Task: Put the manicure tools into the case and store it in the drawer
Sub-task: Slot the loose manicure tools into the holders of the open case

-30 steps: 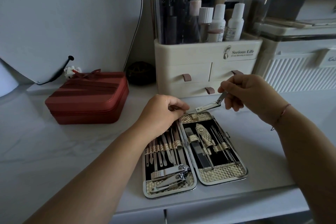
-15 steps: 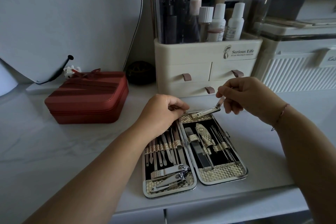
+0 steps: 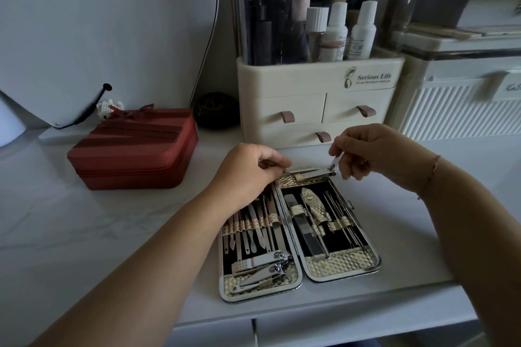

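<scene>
An open manicure case (image 3: 342,266) with gold textured lining lies flat on the white counter, several steel tools strapped into both halves. My right hand (image 3: 372,151) pinches the raised lever of a silver nail clipper (image 3: 315,173), whose body lies across the far end of the right half. My left hand (image 3: 248,170) is curled over the far end of the left half, fingertips touching the clipper's other end. Two more clippers (image 3: 262,269) sit at the near end of the left half.
A cream organiser (image 3: 318,87) with three small drawers and bottles on top stands just behind the case. A red zip box (image 3: 132,149) sits at the left, a white ribbed container (image 3: 462,104) at the right. Counter drawer fronts (image 3: 352,329) run below the front edge.
My right hand has lowered the nail clipper from a tilted hold above the case down onto the far end of the right half. The left hand has stayed put.
</scene>
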Action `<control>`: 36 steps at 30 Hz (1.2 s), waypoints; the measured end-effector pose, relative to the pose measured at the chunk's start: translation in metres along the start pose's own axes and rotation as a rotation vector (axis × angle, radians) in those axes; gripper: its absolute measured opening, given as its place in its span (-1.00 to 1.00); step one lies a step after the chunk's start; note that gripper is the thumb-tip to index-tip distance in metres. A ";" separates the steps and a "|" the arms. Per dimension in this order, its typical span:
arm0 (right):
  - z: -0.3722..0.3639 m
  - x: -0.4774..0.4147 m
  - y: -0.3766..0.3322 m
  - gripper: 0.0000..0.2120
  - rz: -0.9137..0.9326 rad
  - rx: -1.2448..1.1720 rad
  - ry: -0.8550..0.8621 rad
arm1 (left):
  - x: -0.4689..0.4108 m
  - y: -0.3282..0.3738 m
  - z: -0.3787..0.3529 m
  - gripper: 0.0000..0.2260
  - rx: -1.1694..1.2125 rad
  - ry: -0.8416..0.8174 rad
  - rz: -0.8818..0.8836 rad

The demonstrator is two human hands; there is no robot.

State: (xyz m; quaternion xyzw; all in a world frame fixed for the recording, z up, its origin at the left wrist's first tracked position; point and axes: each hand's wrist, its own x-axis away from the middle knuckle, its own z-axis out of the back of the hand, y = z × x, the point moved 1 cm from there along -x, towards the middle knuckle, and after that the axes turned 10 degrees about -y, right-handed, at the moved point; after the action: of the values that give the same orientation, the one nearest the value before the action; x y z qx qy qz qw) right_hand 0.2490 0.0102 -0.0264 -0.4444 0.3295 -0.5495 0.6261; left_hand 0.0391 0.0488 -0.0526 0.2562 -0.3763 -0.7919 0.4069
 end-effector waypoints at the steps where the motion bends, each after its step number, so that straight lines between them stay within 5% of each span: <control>1: 0.000 0.000 0.000 -0.77 0.004 0.000 -0.002 | 0.000 0.000 0.000 -0.85 0.000 0.000 0.000; 36: 0.006 -0.003 0.007 -0.73 0.019 -0.064 0.061 | -0.002 -0.002 -0.001 -0.86 -0.002 -0.005 -0.016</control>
State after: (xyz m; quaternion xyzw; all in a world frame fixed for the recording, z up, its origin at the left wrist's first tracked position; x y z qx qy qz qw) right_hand 0.2563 0.0141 -0.0311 -0.4444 0.3700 -0.5460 0.6063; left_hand 0.0397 0.0508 -0.0548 0.2569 -0.3747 -0.7961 0.3998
